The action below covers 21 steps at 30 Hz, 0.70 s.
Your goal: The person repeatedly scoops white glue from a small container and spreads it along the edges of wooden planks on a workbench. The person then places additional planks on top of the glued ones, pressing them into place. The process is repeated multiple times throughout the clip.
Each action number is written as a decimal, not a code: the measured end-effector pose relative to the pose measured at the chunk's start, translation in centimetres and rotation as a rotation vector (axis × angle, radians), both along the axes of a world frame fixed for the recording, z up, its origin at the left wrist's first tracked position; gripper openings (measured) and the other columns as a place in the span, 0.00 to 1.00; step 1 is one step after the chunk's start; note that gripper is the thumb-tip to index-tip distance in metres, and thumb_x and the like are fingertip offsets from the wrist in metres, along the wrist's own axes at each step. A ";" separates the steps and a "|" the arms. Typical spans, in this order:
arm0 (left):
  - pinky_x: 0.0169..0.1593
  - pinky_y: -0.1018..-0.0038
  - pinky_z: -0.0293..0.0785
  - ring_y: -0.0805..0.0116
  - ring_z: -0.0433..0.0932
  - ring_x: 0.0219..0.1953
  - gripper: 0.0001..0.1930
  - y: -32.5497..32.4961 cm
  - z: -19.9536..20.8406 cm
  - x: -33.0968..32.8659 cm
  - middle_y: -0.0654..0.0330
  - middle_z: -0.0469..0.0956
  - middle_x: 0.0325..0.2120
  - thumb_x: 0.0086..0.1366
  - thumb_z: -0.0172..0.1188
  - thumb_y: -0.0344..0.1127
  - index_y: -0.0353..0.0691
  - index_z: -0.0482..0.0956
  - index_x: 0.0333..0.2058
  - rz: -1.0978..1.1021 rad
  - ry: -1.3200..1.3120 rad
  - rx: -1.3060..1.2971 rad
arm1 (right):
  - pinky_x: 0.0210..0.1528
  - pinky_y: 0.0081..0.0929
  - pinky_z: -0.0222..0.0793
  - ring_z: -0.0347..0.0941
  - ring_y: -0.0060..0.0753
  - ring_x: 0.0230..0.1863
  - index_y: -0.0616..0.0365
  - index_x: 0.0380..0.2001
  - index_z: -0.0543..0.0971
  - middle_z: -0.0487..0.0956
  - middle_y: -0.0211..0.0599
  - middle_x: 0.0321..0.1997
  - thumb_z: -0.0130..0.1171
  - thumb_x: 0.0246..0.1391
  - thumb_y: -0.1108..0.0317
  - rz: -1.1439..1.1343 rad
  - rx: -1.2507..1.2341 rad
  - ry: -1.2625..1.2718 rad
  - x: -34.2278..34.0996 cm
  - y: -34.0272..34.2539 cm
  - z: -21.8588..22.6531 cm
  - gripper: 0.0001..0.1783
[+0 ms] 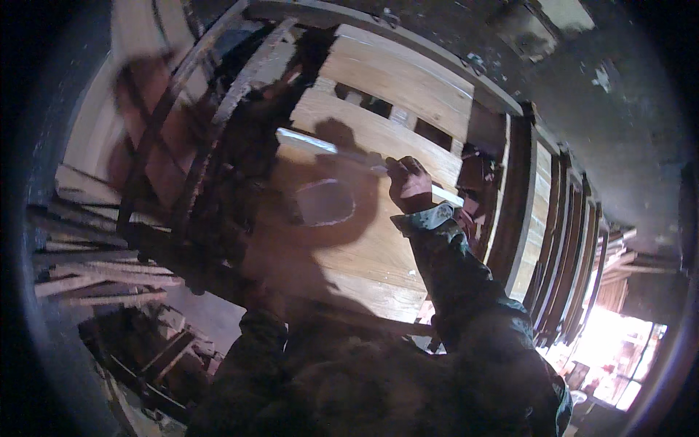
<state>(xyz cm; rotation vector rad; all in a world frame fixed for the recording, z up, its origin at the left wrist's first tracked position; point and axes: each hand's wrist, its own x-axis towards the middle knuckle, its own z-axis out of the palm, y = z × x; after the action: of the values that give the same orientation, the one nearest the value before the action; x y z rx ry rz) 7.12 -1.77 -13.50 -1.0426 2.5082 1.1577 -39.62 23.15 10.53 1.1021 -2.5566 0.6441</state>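
My right hand (pixel 409 180) is closed round a thin wooden strip (pixel 445 195) that runs slantwise across wide, pale boards (pixel 364 266). The strip's left end (pixel 306 140) catches bright light. A rounded grey patch (pixel 325 202) shows on the boards below the strip; whether it is an opening or a mark I cannot tell. My left forearm (pixel 262 333) comes up beside the near edge of the boards. Deep shadow hides the fingers of my left hand (pixel 266 297). The shadow of my head and arm falls over the boards.
Dark metal rails (pixel 171 95) frame the boards on the left. Wooden slats (pixel 557 240) stand in a row at the right. Loose wood sticks (pixel 109 280) are piled at lower left. Gaps (pixel 433 133) open between the farther boards. Bright light enters at lower right.
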 end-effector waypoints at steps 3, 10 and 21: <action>0.53 0.56 0.76 0.47 0.79 0.47 0.23 1.9 1.5 -0.4 0.46 0.80 0.46 0.60 0.65 0.41 0.38 0.79 0.52 0.009 0.074 -0.075 | 0.34 0.44 0.75 0.77 0.51 0.35 0.52 0.42 0.84 0.78 0.44 0.33 0.60 0.49 0.71 0.098 0.011 0.015 -0.5 -4.8 -0.2 0.15; 0.47 0.50 0.76 0.39 0.78 0.41 0.21 4.5 9.4 -4.3 0.44 0.81 0.38 0.56 0.68 0.39 0.39 0.81 0.48 0.150 0.439 -0.371 | 0.32 0.44 0.75 0.77 0.49 0.36 0.51 0.45 0.83 0.77 0.42 0.34 0.63 0.51 0.66 0.304 0.106 0.105 -2.2 -15.7 -0.9 0.16; 0.47 0.45 0.74 0.33 0.77 0.41 0.18 4.2 13.0 -5.7 0.42 0.81 0.39 0.58 0.64 0.38 0.39 0.82 0.46 0.169 0.413 -0.346 | 0.38 0.40 0.78 0.79 0.48 0.38 0.50 0.48 0.84 0.80 0.43 0.32 0.60 0.51 0.74 0.317 -0.014 0.043 -2.8 -23.0 -2.6 0.19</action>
<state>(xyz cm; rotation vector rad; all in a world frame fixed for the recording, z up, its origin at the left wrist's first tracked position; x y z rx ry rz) 1.39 2.38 -0.50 -1.2222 3.0812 1.0992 -42.40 0.18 7.92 1.5161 -2.3574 0.7006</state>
